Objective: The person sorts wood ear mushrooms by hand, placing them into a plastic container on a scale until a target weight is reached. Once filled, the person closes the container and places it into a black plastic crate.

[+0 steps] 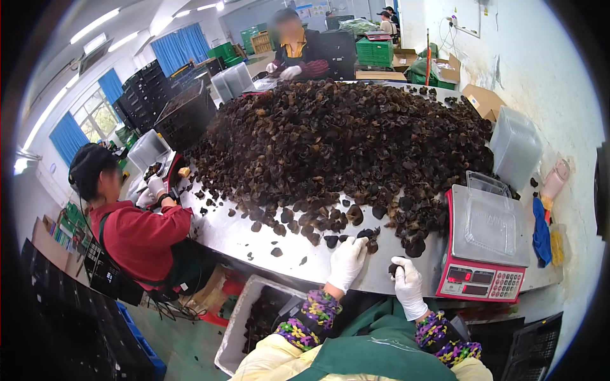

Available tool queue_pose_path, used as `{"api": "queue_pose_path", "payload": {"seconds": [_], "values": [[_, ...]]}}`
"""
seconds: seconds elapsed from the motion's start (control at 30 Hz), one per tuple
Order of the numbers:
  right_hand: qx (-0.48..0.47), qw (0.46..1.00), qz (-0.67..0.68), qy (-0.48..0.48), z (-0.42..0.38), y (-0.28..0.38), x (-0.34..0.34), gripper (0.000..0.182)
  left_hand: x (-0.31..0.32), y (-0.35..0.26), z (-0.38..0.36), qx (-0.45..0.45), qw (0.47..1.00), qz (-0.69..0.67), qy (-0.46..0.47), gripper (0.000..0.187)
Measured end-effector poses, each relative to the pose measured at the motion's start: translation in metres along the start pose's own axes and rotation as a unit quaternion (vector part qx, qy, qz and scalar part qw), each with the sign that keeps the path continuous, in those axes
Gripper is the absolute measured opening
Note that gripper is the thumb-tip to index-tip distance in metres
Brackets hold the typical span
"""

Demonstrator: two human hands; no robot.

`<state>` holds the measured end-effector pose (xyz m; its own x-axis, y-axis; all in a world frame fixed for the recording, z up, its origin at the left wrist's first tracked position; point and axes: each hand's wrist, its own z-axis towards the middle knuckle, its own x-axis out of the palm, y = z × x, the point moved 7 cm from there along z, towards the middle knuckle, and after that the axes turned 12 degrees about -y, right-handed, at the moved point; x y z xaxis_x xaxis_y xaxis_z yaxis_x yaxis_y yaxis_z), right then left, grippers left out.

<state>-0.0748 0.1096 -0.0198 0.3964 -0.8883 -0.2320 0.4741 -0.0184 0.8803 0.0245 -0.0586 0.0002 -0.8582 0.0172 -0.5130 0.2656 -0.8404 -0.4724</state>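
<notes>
A large heap of dark brown wood ear mushrooms [343, 140] covers most of the metal table [222, 235]. At its near edge, my left hand [347, 263], in a white glove, has its fingers closed at a wood ear mushroom [368, 234]; the exact grip is partly hidden. My right hand [408, 284], gloved too, pinches a small dark wood ear piece [393, 270] above the table's front edge. To the right of it stands a red and silver digital scale [486, 279] bearing a clear plastic container [489, 222].
A co-worker in red [140, 235] sits at the left, and another [295, 51] is across the heap. Stacked clear containers [515, 146] stand at the right wall. Below the table edge is a white foam box [232, 343] with dark pieces inside.
</notes>
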Motion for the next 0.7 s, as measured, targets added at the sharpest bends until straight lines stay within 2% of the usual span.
{"api": "queue_pose_path", "payload": {"seconds": [0.17, 0.4, 0.47, 0.7], "values": [[-0.004, 1.000, -0.010, 0.001, 0.001, -0.006, 0.000, 0.021, 0.003, 0.003, -0.001, -0.036, 0.999, -0.011, 0.038, 0.015], [0.010, 1.000, 0.004, 0.000, 0.000, -0.006, 0.001, 0.021, 0.000, 0.002, -0.002, -0.029, 0.999, -0.020, 0.038, 0.015], [0.011, 1.000, 0.001, -0.001, 0.000, -0.008, 0.001, 0.021, 0.000, 0.003, -0.003, -0.003, 1.000, -0.022, 0.009, 0.015], [0.000, 1.000, -0.007, -0.002, -0.002, -0.002, 0.001, 0.023, -0.005, 0.000, -0.001, -0.005, 1.000, -0.025, -0.008, 0.015]]}}
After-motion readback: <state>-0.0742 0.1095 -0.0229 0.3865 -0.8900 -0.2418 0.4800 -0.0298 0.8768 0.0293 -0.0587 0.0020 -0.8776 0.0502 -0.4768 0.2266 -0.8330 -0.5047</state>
